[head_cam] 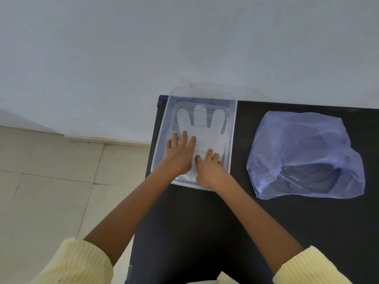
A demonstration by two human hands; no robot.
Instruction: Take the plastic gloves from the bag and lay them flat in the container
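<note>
Below, both hands work inside a clear plastic container (pixel 232 128) standing at the left end of a black table (pixel 246 212). A translucent plastic glove (pixel 200 117) lies flat on the container floor, its finger shapes pointing away from the person, beyond the fingertips of both hands. The left hand (pixel 179 154) rests palm down on the glove's palm area, its fingers (pixel 183 138) spread wide and straight, gripping nothing. The right hand (pixel 209 171) sits just beside it, touching or nearly touching it at the thumb side; its fingers (pixel 209 153) are bent at the knuckles, tips pressed onto the cuff end of the glove. Whether these fingers pinch the film or only press on it cannot be told. Well to the right of the right fingers, apart from the container, a crumpled bluish plastic bag (pixel 303 152) lies on the table, its opening facing the person. Pale yellow striped sleeves (pixel 78 261) are pushed up both forearms. Left of the left fingers, past the table edge, lies a tiled floor (pixel 41 181).
</note>
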